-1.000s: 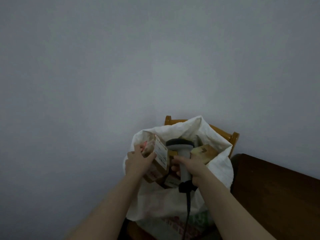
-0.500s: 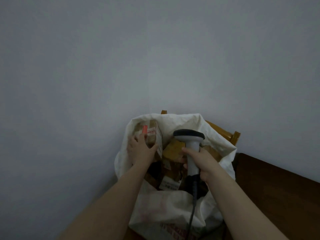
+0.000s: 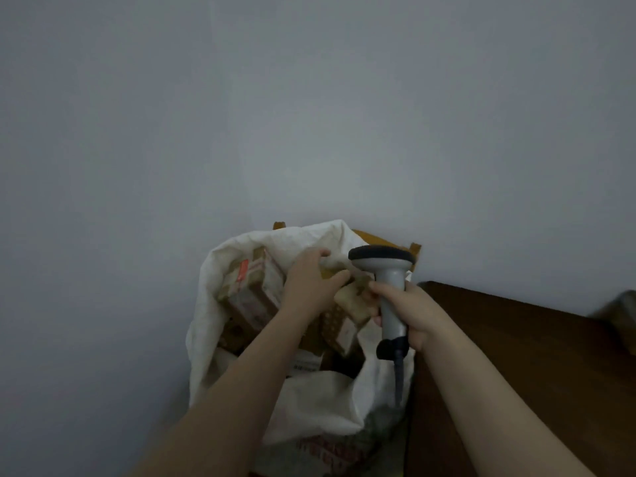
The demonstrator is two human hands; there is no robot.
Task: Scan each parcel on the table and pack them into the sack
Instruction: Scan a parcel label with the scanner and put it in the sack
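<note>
Grey wall (image 3: 309,115) fills most of what we see, with a dark wooden table (image 3: 533,356) at the lower right. Just left of the table stands our white sack (image 3: 309,407), its mouth open towards us. The back of a yellow wooden chair (image 3: 414,251) shows behind it. Several parcels lie inside the sack. The biggest in view, a taped parcel (image 3: 251,294) with a red sticker, leans against the sack's left wall.

Our left arm reaches forward into the mouth. The left hand (image 3: 309,287) bends its fingers over the top of a yellowish parcel (image 3: 331,273) near the far wall, with the thumb against its near face, gripping it. Our right hand (image 3: 413,311) is at the sack's right edge, fingers wrapped tight round the handle of the grey scanner (image 3: 390,297). We hold the scanner upright, its dark head above the fist. Its cable (image 3: 398,376) hangs down over the sack's front.
</note>
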